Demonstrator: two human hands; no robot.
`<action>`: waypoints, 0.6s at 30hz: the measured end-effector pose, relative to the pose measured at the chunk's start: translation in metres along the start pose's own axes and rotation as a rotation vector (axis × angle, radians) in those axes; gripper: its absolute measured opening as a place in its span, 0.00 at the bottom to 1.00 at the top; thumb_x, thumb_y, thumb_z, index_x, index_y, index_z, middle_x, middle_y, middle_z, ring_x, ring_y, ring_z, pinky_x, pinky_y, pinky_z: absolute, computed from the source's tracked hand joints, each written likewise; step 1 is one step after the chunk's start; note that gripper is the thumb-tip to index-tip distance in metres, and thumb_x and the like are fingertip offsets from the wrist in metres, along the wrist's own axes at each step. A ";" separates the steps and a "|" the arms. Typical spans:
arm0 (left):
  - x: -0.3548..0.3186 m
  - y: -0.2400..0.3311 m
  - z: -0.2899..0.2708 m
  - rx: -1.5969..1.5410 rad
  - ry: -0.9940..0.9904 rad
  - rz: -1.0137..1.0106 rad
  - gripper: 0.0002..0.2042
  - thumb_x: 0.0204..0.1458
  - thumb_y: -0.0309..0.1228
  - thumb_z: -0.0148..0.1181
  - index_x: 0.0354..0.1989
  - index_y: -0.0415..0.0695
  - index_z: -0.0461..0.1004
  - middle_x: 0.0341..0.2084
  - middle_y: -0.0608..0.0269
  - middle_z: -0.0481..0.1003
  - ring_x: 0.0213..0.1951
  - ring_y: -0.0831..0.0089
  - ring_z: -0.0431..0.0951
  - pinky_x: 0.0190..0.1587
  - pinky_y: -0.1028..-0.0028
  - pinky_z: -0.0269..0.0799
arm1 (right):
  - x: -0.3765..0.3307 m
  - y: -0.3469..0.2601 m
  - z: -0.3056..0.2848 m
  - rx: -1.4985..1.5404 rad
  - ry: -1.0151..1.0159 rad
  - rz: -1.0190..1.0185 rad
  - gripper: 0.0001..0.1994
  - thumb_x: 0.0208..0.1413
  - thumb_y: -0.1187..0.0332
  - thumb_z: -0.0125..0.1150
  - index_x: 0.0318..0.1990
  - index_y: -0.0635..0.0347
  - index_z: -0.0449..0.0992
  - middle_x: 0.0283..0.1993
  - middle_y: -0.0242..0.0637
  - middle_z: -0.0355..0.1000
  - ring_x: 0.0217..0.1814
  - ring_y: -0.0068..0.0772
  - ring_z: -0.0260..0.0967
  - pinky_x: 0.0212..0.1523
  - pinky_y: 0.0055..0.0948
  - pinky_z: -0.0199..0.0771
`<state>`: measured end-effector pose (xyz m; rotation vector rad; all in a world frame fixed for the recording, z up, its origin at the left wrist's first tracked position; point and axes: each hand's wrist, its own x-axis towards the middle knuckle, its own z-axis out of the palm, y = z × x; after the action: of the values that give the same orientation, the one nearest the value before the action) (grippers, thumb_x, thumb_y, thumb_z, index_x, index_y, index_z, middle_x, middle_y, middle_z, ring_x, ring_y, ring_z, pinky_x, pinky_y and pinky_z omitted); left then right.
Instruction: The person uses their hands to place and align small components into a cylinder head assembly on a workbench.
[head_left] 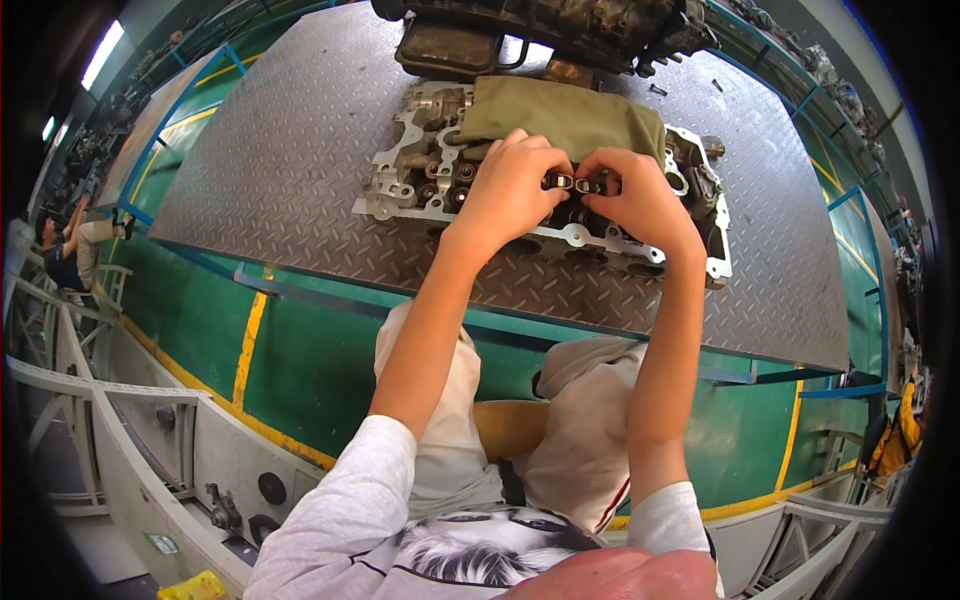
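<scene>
Your left hand (515,185) pinches a small metal part (563,182), your right hand (635,195) another (584,186), ends close together, probably for fine control, above the cylinder head (575,235), set toward the surface's (280,130) near edge, presumably for reach.

slants the bare left forearm (428,325) up and to the right; holds the bare right forearm (670,350) nearly upright, bending inward at the wrist. holds the left hand (515,180) and the right hand (640,192) close together, backs upward, fingertips turned inward. curls the fingers and pinches against the thumb on both sides.
</scene>
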<state>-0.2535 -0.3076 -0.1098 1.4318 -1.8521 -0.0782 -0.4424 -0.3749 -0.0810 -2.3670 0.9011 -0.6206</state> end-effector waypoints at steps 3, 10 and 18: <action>-0.001 0.002 -0.001 0.003 -0.025 0.016 0.11 0.44 0.29 0.72 0.36 0.43 0.80 0.36 0.61 0.78 0.45 0.59 0.73 0.51 0.63 0.70 | 0.000 -0.001 -0.001 -0.014 -0.014 0.022 0.14 0.42 0.79 0.68 0.40 0.64 0.78 0.29 0.33 0.71 0.28 0.24 0.57 0.31 0.27 0.64; -0.003 0.002 -0.001 0.038 -0.050 0.004 0.13 0.46 0.34 0.73 0.39 0.44 0.80 0.39 0.62 0.77 0.49 0.60 0.71 0.56 0.64 0.67 | -0.001 -0.005 0.001 -0.032 0.015 0.001 0.13 0.43 0.76 0.69 0.39 0.63 0.80 0.26 0.41 0.72 0.26 0.33 0.65 0.32 0.34 0.69; -0.003 0.002 0.001 0.021 -0.040 0.028 0.14 0.46 0.34 0.73 0.40 0.44 0.80 0.38 0.62 0.77 0.49 0.60 0.72 0.57 0.63 0.67 | -0.003 -0.006 -0.001 -0.032 0.026 0.001 0.14 0.42 0.76 0.71 0.39 0.64 0.80 0.30 0.43 0.74 0.28 0.35 0.67 0.33 0.35 0.70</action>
<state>-0.2554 -0.3041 -0.1110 1.4281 -1.9104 -0.0747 -0.4421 -0.3687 -0.0774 -2.3921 0.9301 -0.6430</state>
